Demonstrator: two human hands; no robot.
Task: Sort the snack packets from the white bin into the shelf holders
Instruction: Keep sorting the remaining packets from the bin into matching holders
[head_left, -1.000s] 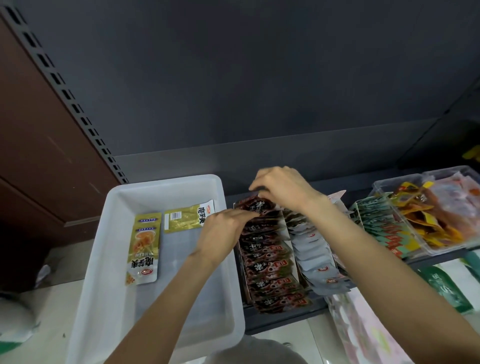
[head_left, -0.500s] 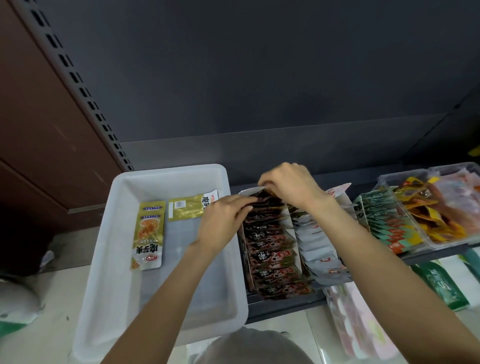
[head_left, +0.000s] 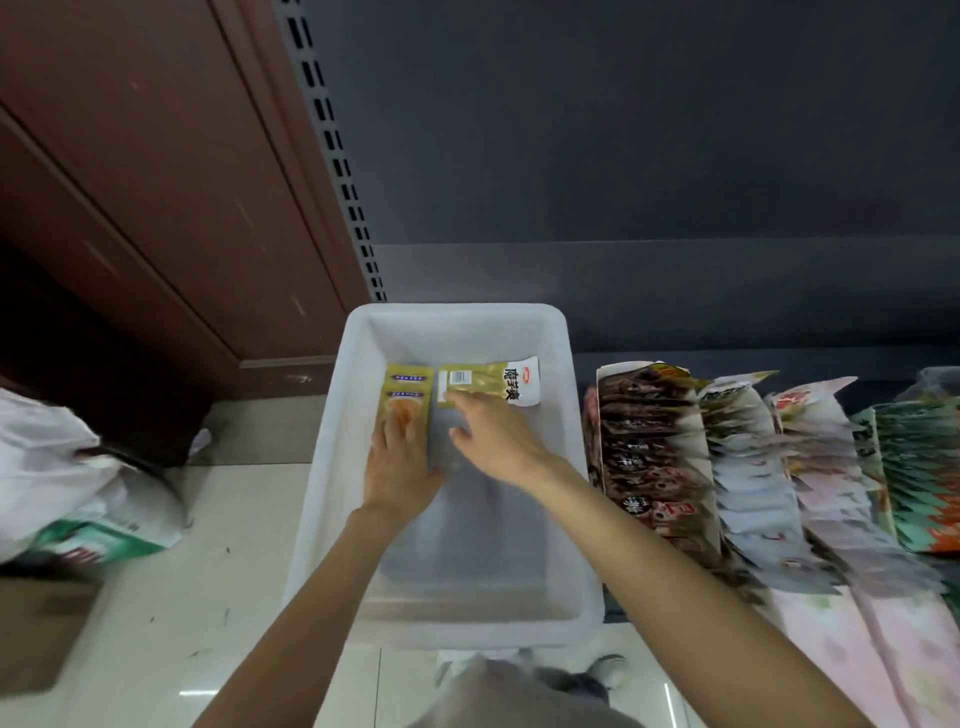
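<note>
A dark grey shelf back panel filled the upper view, with a slotted upright running down its left edge and a reddish-brown wooden panel beyond that. Below lay a pale tiled floor, where a white plastic bag sat at the left. The white bin stood in the middle, its right rim just beside the shelf holders, which held overlapping rows of dark brown packets, white packets, pink ones and green ones.

Two yellow snack packets remained at the far end of the bin. The left hand lay flat with straight fingers on the near end of the upright yellow packet, by the bin's left wall. The right hand reached in with fingers spread apart, its fingertips touching the near edge of the sideways yellow packet; no grip on it was visible. The two packets lay side by side, nearly touching.

The near half of the bin floor was bare under the forearms, and the far wall stood just behind the packets
</note>
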